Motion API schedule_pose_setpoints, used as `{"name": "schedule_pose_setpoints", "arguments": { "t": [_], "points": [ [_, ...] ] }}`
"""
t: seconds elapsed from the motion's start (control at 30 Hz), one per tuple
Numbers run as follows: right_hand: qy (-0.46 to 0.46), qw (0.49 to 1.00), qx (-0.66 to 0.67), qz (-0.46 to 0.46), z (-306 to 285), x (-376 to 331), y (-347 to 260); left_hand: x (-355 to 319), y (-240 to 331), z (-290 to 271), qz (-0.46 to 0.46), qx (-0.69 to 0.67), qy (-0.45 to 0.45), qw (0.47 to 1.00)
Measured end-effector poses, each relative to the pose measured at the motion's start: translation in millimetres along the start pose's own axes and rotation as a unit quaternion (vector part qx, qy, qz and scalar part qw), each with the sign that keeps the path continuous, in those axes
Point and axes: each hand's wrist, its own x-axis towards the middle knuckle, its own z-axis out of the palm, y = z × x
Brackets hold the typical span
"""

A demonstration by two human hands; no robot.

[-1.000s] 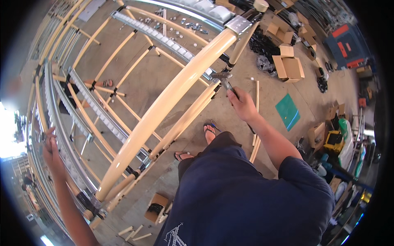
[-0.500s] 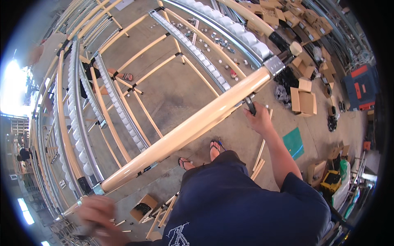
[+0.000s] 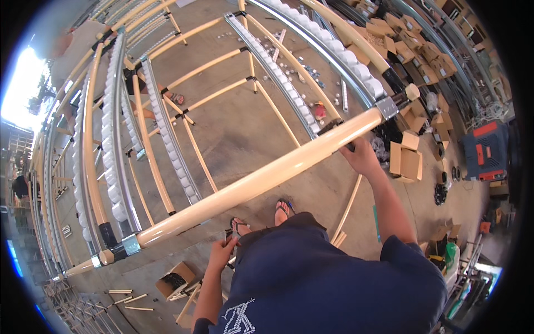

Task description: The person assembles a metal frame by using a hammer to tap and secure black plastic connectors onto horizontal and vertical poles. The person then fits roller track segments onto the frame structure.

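Note:
A thick cream-coloured tube runs slantwise in front of me, the near crossbar of a large rack. Metal brackets join it to the rack's sides. My right hand is at the tube's right part, its fingers closed around a dark handle beneath; the tool's kind is mostly hidden. A dark piece shows just beyond the tube there. Low by my waist, my left hand is closed with a small dark thing at its thumb, too little visible to name. It is apart from the tube.
White roller tracks run through the rack. Another person stands beyond its left side. Open cardboard boxes and a dark blue and red case lie to the right. Loose tubes and another box are on the floor.
My left hand has moved right from the tube's left end to near my waist. My right hand remains at the tube's right part, still gripping the dark handle. The view has shifted slightly.

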Motion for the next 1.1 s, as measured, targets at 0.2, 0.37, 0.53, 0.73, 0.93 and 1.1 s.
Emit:
{"name": "schedule_pose_setpoints", "arguments": {
  "t": [0.2,0.37,0.53,0.73,0.93,1.1],
  "points": [
    [-0.049,0.999,-0.011,-0.014,-17.8,1.3,8.7,15.8,2.0,27.1,0.091,0.088,0.029,0.992],
    [-0.113,0.991,-0.046,0.061,-32.6,-5.3,-11.7,47.8,36.3,56.0,0.191,0.125,0.008,0.974],
    [-0.115,0.991,-0.049,0.053,-23.2,-12.5,5.5,78.1,138.1,89.8,0.249,0.072,-0.052,0.964],
    [-0.123,0.990,-0.053,0.047,-17.3,-23.6,-3.0,181.9,198.5,131.7,0.288,-0.087,-0.132,0.944],
    [-0.082,0.993,-0.030,0.081,2.1,-51.6,13.4,219.6,264.7,191.0,0.211,-0.173,-0.086,0.958],
    [-0.086,0.991,-0.019,0.103,22.7,-57.0,20.7,251.5,262.0,217.7,0.165,-0.169,-0.105,0.966]
  ]
}}
